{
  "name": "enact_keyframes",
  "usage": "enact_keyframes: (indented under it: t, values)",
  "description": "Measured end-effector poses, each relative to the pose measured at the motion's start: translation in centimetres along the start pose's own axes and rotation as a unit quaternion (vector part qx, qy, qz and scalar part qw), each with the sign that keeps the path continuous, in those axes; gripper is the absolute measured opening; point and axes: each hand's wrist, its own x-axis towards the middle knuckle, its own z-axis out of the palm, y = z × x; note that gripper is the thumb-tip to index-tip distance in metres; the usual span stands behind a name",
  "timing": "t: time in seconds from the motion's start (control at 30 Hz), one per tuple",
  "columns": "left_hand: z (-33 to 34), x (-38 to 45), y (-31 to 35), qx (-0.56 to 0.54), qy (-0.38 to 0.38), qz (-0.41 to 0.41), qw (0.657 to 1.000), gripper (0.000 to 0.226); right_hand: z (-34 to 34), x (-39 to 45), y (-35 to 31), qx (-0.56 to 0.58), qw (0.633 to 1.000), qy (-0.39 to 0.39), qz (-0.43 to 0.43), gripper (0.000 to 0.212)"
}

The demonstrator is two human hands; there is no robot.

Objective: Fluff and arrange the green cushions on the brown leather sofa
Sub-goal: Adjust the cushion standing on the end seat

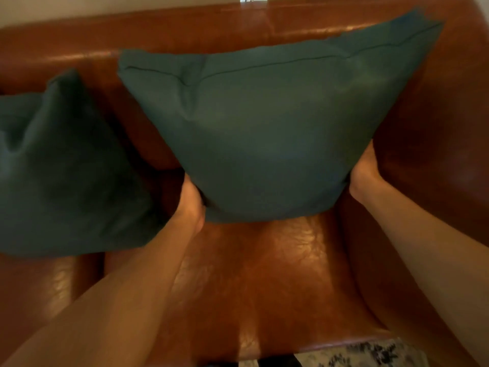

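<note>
A large green cushion [267,120] stands upright against the backrest of the brown leather sofa [264,274], at its right end. My left hand [190,202] presses against the cushion's lower left side and my right hand [363,173] against its lower right side, squeezing it between them. The fingers of both hands are hidden behind the fabric. A second green cushion [60,176] leans against the backrest to the left, untouched, with a dent in its top edge.
The sofa's right armrest [436,154] rises close beside my right hand. A patterned rug [370,353] shows below the seat's front edge. A pale wall [79,9] runs behind the backrest.
</note>
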Motion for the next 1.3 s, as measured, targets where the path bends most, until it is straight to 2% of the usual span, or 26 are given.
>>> enact_keyframes:
  t: [0.1, 0.23, 0.33, 0.47, 0.53, 0.8, 1.0, 1.17, 1.3]
  values:
    - [2.9, -0.4, -0.8, 0.0, -0.013, 0.008, 1.0, 0.038, -2.6, 1.3, 0.1, 0.013, 1.0, -0.013, -0.018, 0.04]
    - [3.9, -0.1, -1.0, 0.011, -0.01, 0.011, 1.0, 0.034, -3.2, 1.7, 0.9, 0.046, 0.999, -0.014, -0.015, 0.041]
    - [3.6, 0.0, -1.0, 0.021, 0.002, 0.012, 1.0, 0.043, -2.8, 1.6, 0.9, 0.049, 0.999, -0.01, -0.007, 0.043]
    - [2.7, 0.3, -0.4, 0.038, 0.017, 0.012, 0.999, 0.066, -2.7, 1.6, 0.6, 0.045, 0.999, 0.007, 0.008, 0.044]
    - [1.9, 0.7, -0.2, 0.011, 0.022, 0.005, 1.0, 0.074, -2.8, 1.7, 0.5, 0.039, 0.999, 0.027, 0.02, 0.045]
    - [3.3, -0.1, -1.3, 0.027, 0.056, 0.006, 0.998, 0.061, -1.9, 1.7, -0.5, 0.06, 0.997, 0.026, 0.037, 0.045]
    - [3.2, 0.3, -1.4, 0.047, 0.069, 0.005, 0.997, 0.064, -2.1, 1.9, -0.5, 0.04, 0.998, 0.024, 0.04, 0.047]
    - [2.6, -0.2, -1.9, 0.072, 0.099, 0.01, 0.993, 0.065, -2.4, 0.5, 0.6, 0.03, 0.996, 0.065, 0.047, 0.055]
    - [0.8, -2.3, -3.2, 0.115, 0.077, 0.048, 0.989, 0.057, -2.7, -3.2, 3.8, -0.023, 0.997, 0.072, 0.016, 0.068]
